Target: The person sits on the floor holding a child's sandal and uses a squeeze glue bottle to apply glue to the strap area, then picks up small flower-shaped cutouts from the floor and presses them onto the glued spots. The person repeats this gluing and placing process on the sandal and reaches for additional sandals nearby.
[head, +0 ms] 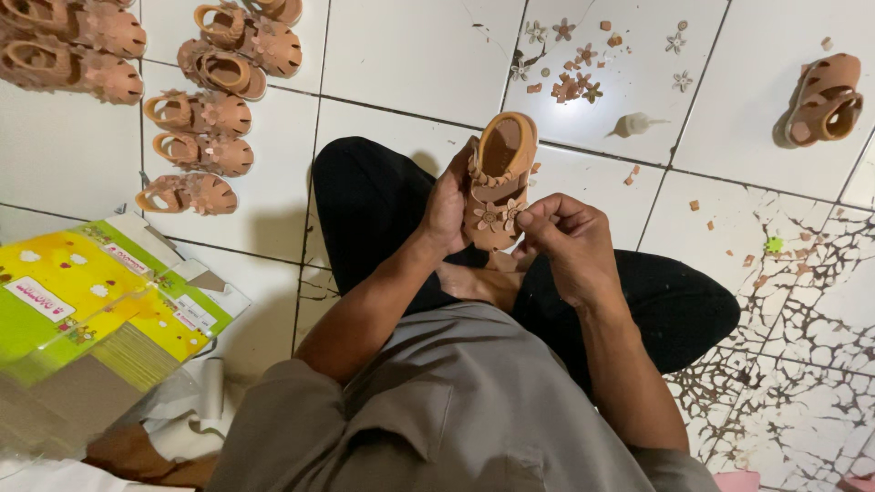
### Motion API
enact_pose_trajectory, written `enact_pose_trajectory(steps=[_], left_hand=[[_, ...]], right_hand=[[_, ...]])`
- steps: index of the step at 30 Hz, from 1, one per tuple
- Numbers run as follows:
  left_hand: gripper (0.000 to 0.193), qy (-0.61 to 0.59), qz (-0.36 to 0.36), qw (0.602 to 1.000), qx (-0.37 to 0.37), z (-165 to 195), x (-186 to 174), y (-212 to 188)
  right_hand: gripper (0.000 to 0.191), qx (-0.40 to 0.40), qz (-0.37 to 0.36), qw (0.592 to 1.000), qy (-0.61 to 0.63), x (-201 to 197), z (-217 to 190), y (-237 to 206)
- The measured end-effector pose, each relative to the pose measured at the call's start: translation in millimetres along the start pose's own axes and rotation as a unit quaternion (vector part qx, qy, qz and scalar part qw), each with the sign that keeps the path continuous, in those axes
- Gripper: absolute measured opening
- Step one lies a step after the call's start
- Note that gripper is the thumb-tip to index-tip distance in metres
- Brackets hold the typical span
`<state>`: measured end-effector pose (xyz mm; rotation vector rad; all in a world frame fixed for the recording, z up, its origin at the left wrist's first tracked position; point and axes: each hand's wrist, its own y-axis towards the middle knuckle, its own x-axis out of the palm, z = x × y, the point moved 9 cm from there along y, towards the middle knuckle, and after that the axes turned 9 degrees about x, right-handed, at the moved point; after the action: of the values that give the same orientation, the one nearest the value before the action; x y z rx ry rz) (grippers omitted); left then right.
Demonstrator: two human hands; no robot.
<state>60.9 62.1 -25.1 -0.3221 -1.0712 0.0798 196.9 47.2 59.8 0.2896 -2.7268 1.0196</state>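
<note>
I sit cross-legged on a white tiled floor, holding a small tan child's sandal [499, 164] upright over my lap. My left hand [447, 208] grips its left side near the toe. My right hand [570, 239] pinches a small flower decoration [512, 210] on the sandal's front strap, beside a second flower on the same strap.
Several finished tan sandals [196, 114] lie in rows at the far left. Loose flower pieces and scraps [572, 87] and a small glue bottle [633, 124] lie ahead on the floor. One sandal [823, 98] rests at far right. Flattened yellow-green boxes [91, 292] are stacked at left.
</note>
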Motion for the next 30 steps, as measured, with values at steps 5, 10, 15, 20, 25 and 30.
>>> enact_pose_trajectory(steps=[5, 10, 15, 20, 25, 30], left_hand=[[0.048, -0.001, -0.018, 1.0, 0.006, -2.9, -4.4, 1.6], [0.048, 0.016, -0.021, 1.0, 0.013, -0.1, -0.1, 0.6], [0.05, 0.022, -0.021, 0.999, -0.009, -1.0, 5.5, -0.5], [0.048, 0.063, -0.025, 0.996, -0.054, -7.7, 0.6, -1.0], [0.046, 0.106, -0.028, 0.982, -0.157, -27.1, -12.5, -5.1], [0.046, 0.129, -0.054, 0.97, -0.198, -27.0, -5.8, -11.9]], right_hand=[[0.012, -0.003, 0.003, 1.0, -0.002, 1.3, -1.3, -0.6], [0.011, 0.011, 0.022, 0.999, -0.021, 0.3, -2.8, -0.7], [0.018, -0.048, 0.042, 0.989, -0.131, 7.4, -23.5, -9.5], [0.028, -0.016, -0.016, 0.974, -0.226, 10.9, -24.9, -14.5], [0.021, -0.049, -0.089, 0.961, -0.258, 14.3, -10.8, -13.3], [0.026, 0.018, -0.158, 0.959, -0.233, 10.3, 6.4, -16.3]])
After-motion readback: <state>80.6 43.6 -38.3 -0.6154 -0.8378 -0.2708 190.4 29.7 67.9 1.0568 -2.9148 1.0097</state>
